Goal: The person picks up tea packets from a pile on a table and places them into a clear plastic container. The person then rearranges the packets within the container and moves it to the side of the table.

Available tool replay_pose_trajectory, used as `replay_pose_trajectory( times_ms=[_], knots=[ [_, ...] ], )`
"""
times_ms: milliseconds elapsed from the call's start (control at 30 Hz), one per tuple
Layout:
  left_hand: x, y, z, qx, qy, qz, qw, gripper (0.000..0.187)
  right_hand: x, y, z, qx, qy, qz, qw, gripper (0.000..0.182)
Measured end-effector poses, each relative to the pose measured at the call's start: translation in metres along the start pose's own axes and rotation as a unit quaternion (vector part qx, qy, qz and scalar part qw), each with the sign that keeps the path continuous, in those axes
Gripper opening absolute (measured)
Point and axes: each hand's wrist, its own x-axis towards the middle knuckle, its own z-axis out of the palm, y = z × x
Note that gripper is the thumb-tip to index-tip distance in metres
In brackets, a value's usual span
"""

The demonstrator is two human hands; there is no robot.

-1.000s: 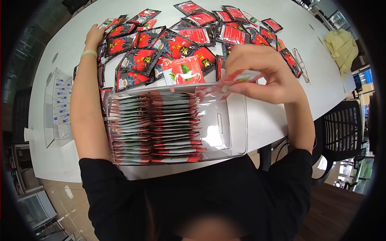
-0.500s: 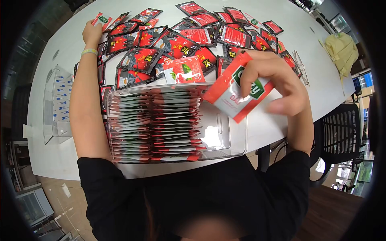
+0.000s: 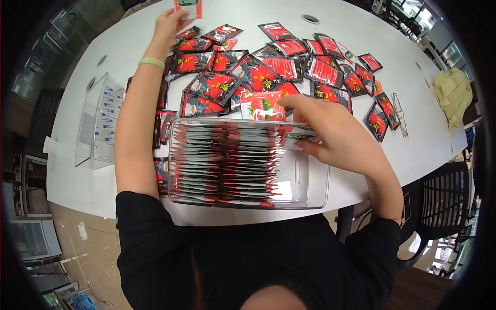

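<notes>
A clear plastic box [image 3: 318, 178] near the table's front edge holds two packed rows of upright sachets [image 3: 248, 165], with bare floor at its right. Over the box's back right part, my right hand [image 3: 336, 129] pinches a red, white and green Cozy sachet [image 3: 299, 137], which is partly inside the box. At the far left of the table my left hand [image 3: 168, 28] grips another red and white Cozy sachet [image 3: 190, 9] by its lower edge. A red and white sachet with a strawberry picture [image 3: 262, 107] lies just behind the box.
Many red and black sachets [image 3: 212, 85] are strewn behind the box. On the left stands a clear holder [image 3: 88, 135] beside a blue-printed white sheet [image 3: 107, 116]. Eyeglasses [image 3: 400, 115] and a yellow-green cloth [image 3: 448, 95] lie at the right. A black chair [image 3: 445, 199] stands beyond the front edge.
My right hand has lowered its sachet to the back right of the box. My left hand, still holding a sachet, has moved farther back. The camera view has shifted.
</notes>
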Motion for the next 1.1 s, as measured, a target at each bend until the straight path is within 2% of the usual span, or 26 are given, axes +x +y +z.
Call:
replay_pose_trajectory(
  times_ms=[67,100,133,200,333,467,500,567,600,633,700,767,833,867,933,967,1000,1100],
  knots=[
    [-0.019,0.019,0.027,-0.004,-0.037,-0.01,0.999,0.024,0.002,0.003,0.002,-0.036,0.002,0.011,0.999,0.059],
    [-0.023,0.02,0.031,0.007,-0.057,-0.012,0.998,0.02,0.005,0.003,0.003,-0.039,0.015,0.017,0.999,0.049],
    [-0.021,0.024,0.027,0.054,-0.098,-0.03,0.993,0.026,0.006,0.003,0.002,-0.04,0.001,0.021,0.999,0.045],
    [0.004,0.016,0.006,-0.032,-0.17,-0.036,0.984,0.028,0.011,0.009,0.005,-0.039,-0.015,0.032,0.999,0.037],
    [0.007,0.004,-0.03,0.023,-0.193,-0.047,0.98,0.028,0.012,0.009,0.007,-0.072,-0.006,0.037,0.997,0.039],
    [-0.081,0.022,-0.011,0.09,-0.241,-0.04,0.965,0.029,0.009,0.012,0.011,-0.041,0.004,0.071,0.997,0.041],
    [-0.103,0.027,-0.006,0.105,-0.252,-0.037,0.961,0.029,0.007,0.017,0.013,-0.066,0.018,0.049,0.996,0.044],
    [-0.119,0.034,0.003,0.135,-0.268,-0.026,0.953,0.03,0.005,0.014,0.014,-0.05,0.019,0.076,0.996,0.049],
    [-0.119,0.038,0.008,0.151,-0.275,-0.017,0.949,0.03,0.009,0.002,0.006,-0.03,-0.032,0.145,0.988,0.053],
    [-0.125,0.048,0.017,0.166,-0.283,-0.006,0.945,0.03,0.008,0.006,0.008,-0.032,-0.032,0.143,0.989,0.053],
    [-0.135,0.062,0.039,0.196,-0.299,0.019,0.934,0.031,0.003,0.021,0.01,0.036,0.038,0.028,0.998,0.058],
    [-0.159,0.082,0.045,0.227,-0.316,0.039,0.921,0.032,0.003,0.021,0.005,0.066,0.039,0.044,0.996,0.064],
    [-0.196,0.106,0.055,0.26,-0.331,0.055,0.906,0.032,0.005,0.036,0.001,0.096,0.113,-0.11,0.983,0.067],
    [-0.209,0.114,0.07,0.277,-0.338,0.062,0.897,0.033,0.006,0.042,-0.004,0.225,0.106,-0.141,0.958,0.063],
    [-0.22,0.129,0.082,0.308,-0.356,0.077,0.879,0.034,0.002,0.038,-0.001,0.328,0.187,-0.086,0.922,0.052],
    [-0.238,0.139,0.093,0.323,-0.366,0.086,0.868,0.034,-0.002,0.044,-0.005,0.256,0.199,-0.115,0.939,0.036],
    [-0.244,0.148,0.093,0.338,-0.376,0.096,0.858,0.034,-0.003,0.044,-0.005,0.256,0.2,-0.114,0.939,0.036],
    [-0.258,0.174,0.106,0.381,-0.401,0.128,0.823,0.036,-0.006,0.041,-0.003,0.246,0.25,-0.129,0.927,0.02]
  ],
)
